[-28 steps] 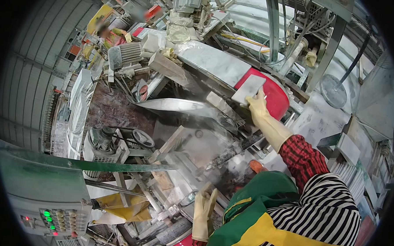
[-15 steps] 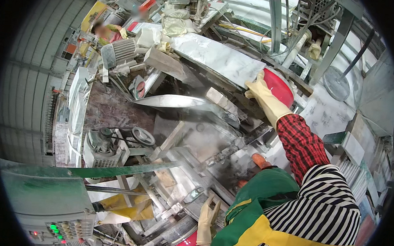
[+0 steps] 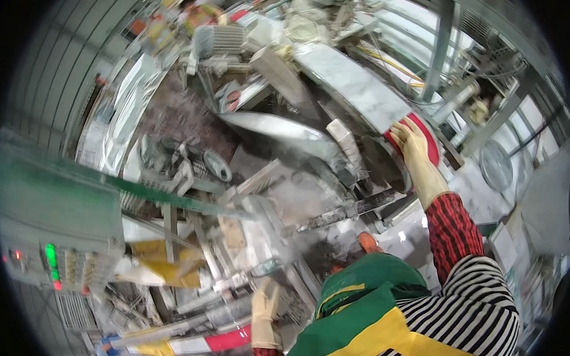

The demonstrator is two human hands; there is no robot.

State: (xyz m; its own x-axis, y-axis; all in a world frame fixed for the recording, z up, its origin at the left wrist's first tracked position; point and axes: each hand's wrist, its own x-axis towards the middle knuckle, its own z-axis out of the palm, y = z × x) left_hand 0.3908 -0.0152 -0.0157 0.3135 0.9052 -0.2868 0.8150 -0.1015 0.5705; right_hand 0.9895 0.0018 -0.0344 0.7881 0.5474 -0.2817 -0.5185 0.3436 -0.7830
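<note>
My right hand [image 3: 418, 155], in a cream rubber glove, reaches far out to the right. Its fingers lie stretched over the red curved end [image 3: 430, 141] of a long conveyor, beside the near edge of a white slab-like strip [image 3: 359, 79]. What is under the palm is hidden. My left hand [image 3: 265, 314], gloved alike, is low in the middle with its fingers apart and nothing visible in them. Close to its left lies a second red band [image 3: 228, 339] on a similar conveyor; motion blur hides whether they touch.
A grey-green control box [image 3: 57, 212] with lit buttons stands at the left, a green beam [image 3: 151, 191] running from it. Dusty machinery with a handwheel [image 3: 217, 165] and a pale curved metal guard [image 3: 281, 128] fills the middle. A person [image 3: 200, 14] is at the far upper left.
The whole view has turned and blurred. My right hand's fingers have moved from the white strip's edge onto the red end, less of which shows. My left hand shows farther left.
</note>
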